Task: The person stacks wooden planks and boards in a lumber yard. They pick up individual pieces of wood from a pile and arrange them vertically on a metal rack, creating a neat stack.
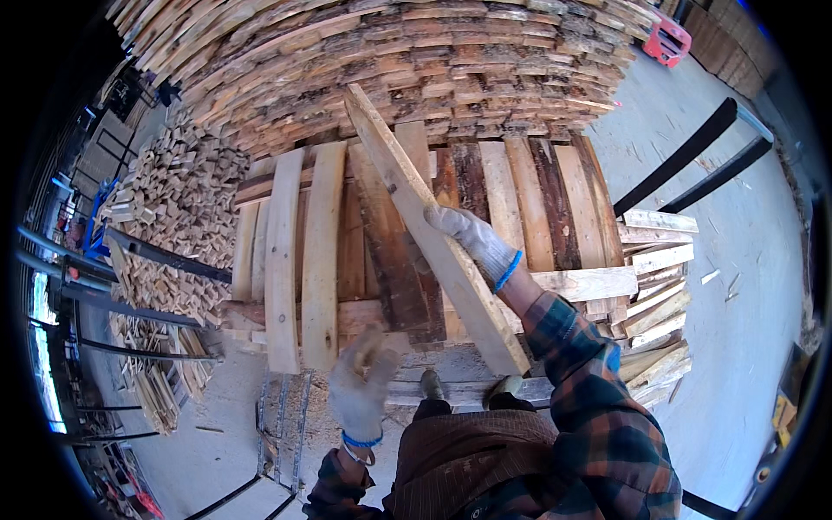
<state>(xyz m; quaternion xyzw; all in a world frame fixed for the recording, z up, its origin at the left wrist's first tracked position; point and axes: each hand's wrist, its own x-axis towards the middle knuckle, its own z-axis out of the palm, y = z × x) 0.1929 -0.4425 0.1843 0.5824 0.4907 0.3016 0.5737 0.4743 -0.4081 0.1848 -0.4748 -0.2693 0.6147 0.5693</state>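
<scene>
A long pale wooden plank [425, 221] slants across the middle, its far end raised over the stack and its near end close to my body. My right hand [475, 241], in a whitish knit glove with a blue cuff, is closed on the plank's right edge about midway along. Below the near ends of the boards is my left hand [360, 386], gloved the same way. Motion blurs its fingers, so their grip is unclear. Under the plank, several boards [322, 260] lie side by side, some pale, some dark with bark. A dark brown board [394, 269] lies just left of the held plank.
A tall stack of rough boards [416, 69] rises behind. Short wood offcuts [173, 208] are heaped at the left, beside dark metal bars [169, 256]. Cut pieces [659, 303] lie piled at the right, near black upright posts [680, 156]. Metal rails [282, 425] lie by my feet.
</scene>
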